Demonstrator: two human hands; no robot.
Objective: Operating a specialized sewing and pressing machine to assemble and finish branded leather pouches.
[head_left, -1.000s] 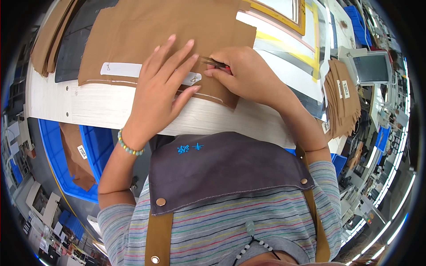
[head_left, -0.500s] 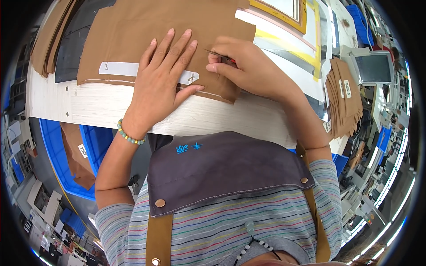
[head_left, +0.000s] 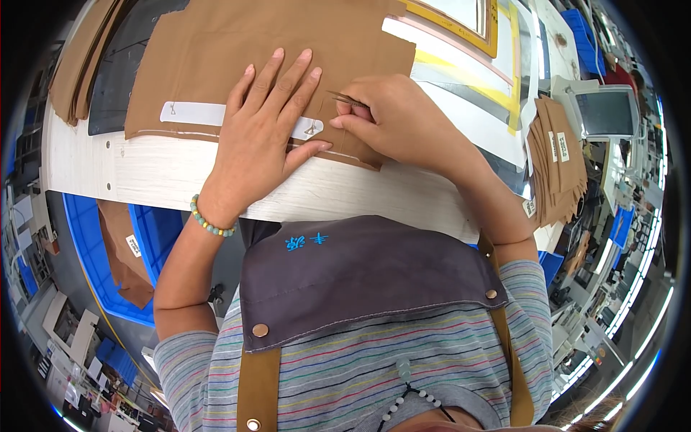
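White worktable [head_left: 180,180] is carrying a large brown fabric piece [head_left: 237,43] with a white strip [head_left: 198,113] lying across it. Left hand [head_left: 263,133] is lying flat, palm down, fingers spread apart, pressing the fabric and covering part of the strip. Right hand [head_left: 392,122] is curling just beside it, thumb and fingers pinching together on a thin pointed tool [head_left: 345,98] angling over the fabric. Blue bins [head_left: 108,237] are sitting below the table edge.

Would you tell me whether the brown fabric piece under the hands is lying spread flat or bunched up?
Spread flat: the brown fabric piece lies smooth on the white table, with the left hand pressed open-palmed on it.
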